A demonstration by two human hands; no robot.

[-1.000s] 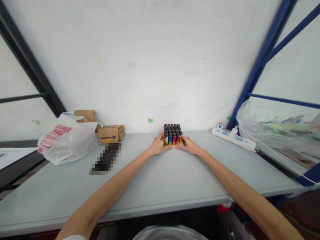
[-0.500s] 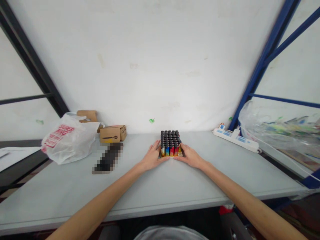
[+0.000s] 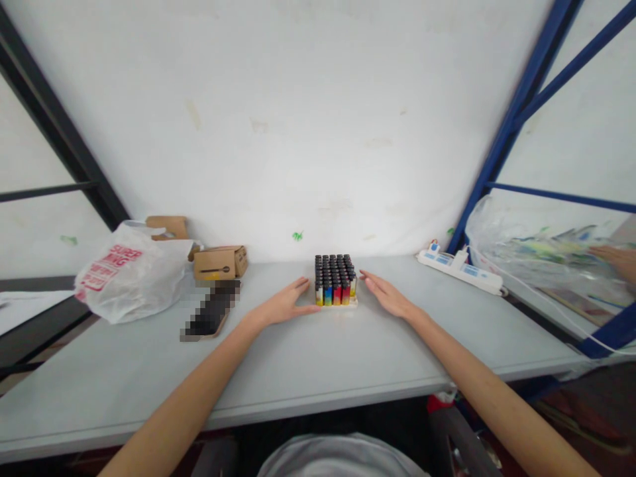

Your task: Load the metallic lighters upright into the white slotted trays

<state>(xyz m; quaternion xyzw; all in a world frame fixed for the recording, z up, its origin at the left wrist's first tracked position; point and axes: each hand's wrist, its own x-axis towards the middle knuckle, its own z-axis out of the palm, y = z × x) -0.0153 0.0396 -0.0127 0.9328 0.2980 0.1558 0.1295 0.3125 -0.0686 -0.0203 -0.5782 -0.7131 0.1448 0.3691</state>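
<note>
A block of several upright lighters point(image 3: 336, 281) with black tops and coloured bodies stands on the grey table point(image 3: 318, 358), in a low white tray point(image 3: 352, 305). To its left is my left hand point(image 3: 285, 302), fingers stretched and thumb apart, the thumb tip close to the tray's front left corner; whether it touches, I cannot tell. On the other side my right hand point(image 3: 387, 296) is open, its fingers pointing forward and a small gap between them and the lighters. Neither hand holds anything.
At the left are a white plastic bag point(image 3: 132, 271), a small cardboard box point(image 3: 220, 263) and a blurred-out dark phone-like object point(image 3: 211, 311). A white power strip point(image 3: 461, 271) lies at the back right. Beyond the blue frame, another person's hand point(image 3: 619, 262) reaches toward clear plastic packaging point(image 3: 541, 255).
Both my hands have come away from the sides of the lighter block and spread outward. Another person's hand has appeared at the far right. The view has shifted slightly.
</note>
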